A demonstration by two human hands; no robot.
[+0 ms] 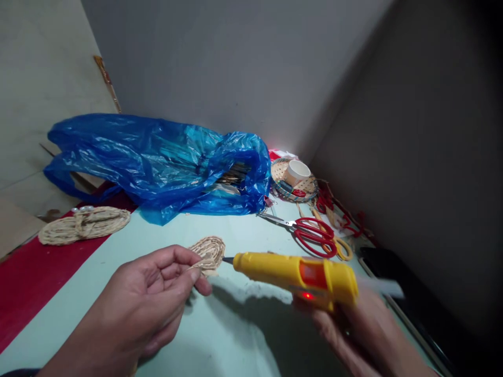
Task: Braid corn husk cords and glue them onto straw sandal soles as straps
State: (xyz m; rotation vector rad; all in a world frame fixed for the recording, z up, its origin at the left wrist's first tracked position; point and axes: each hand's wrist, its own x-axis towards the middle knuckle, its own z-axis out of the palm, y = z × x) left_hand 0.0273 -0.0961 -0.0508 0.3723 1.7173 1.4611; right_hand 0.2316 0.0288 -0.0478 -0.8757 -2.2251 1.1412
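Observation:
Between the thumb and fingers of my left hand is a small oval piece of coiled braided straw, its rounded end showing past the fingertips. My right hand is wrapped round the handle of a yellow glue gun with a lit red light. A pale glue stick juts from the gun's rear. The dark nozzle points left, close to the straw piece's right edge; whether it touches, I cannot tell. Farther left lies a straw slipper shape with a cross strap and pearly beads.
A blue plastic bag with thin sticks inside lies at the back. Red-handled scissors and yellow-handled scissors lie beyond the glue gun. A woven basket holds a tape roll. A dark flat device sits at right, near the wall.

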